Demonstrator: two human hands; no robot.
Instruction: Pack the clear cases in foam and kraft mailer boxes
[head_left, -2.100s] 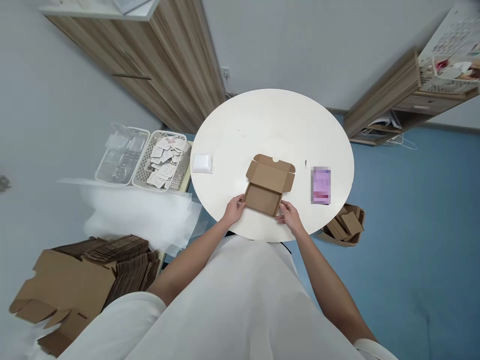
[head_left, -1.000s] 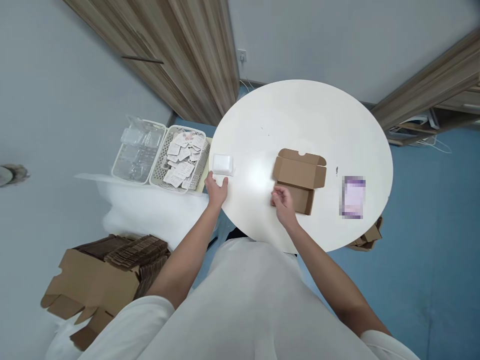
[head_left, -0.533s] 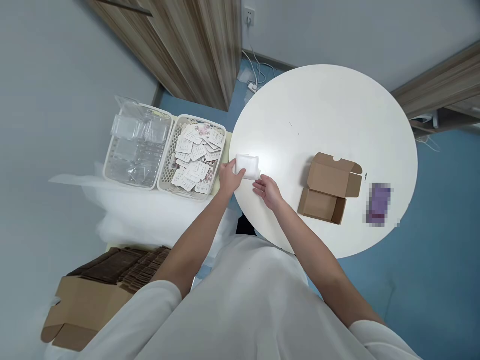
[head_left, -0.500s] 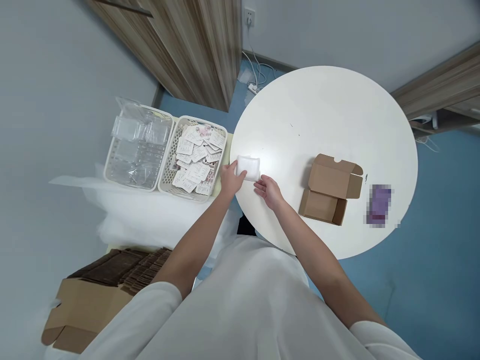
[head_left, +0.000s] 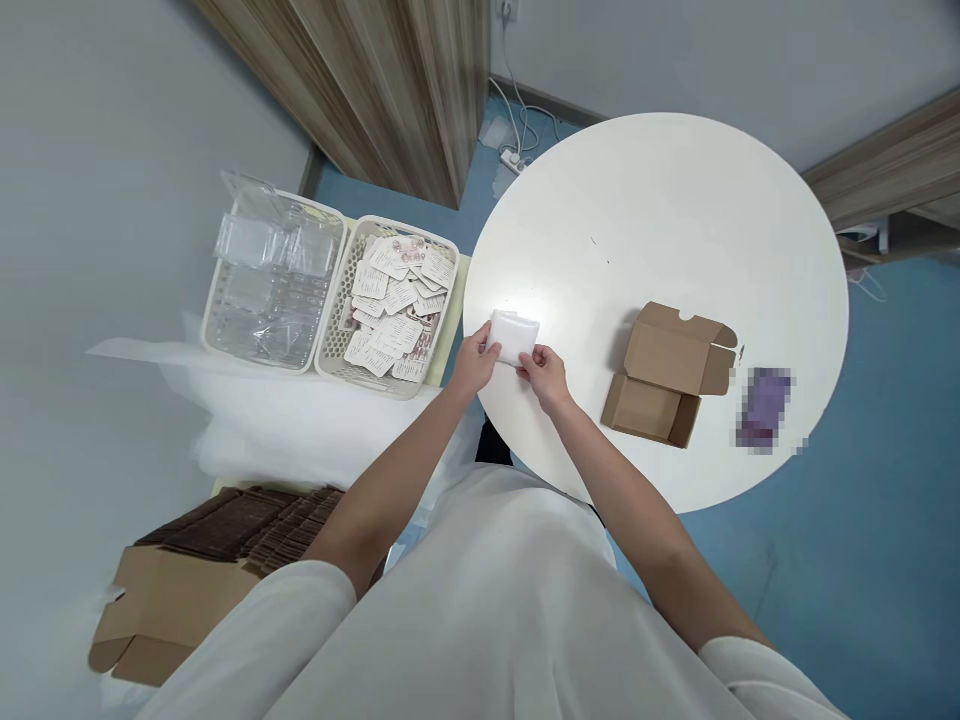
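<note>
A small white foam-wrapped packet (head_left: 514,336) is held between my two hands at the left edge of the round white table (head_left: 675,210). My left hand (head_left: 475,360) grips its left side, thumb on top. My right hand (head_left: 545,374) pinches its lower right corner with thumb and fingers. What lies inside the wrapping is hidden. To the right, an open brown cardboard box (head_left: 651,410) stands on the table with its lid folded back.
A pixelated purple thing (head_left: 765,408) lies right of the box. Left of the table stand a basket of printed cards (head_left: 456,270) and a basket of clear plastic cases (head_left: 214,310). White foam sheeting (head_left: 277,420) and a carton of folded cardboard (head_left: 169,600) are nearer.
My right hand has closed on the packet's corner; before, it was beside it with fingers apart. The packet is now tilted and slightly further right in the view, which has shifted a little.
</note>
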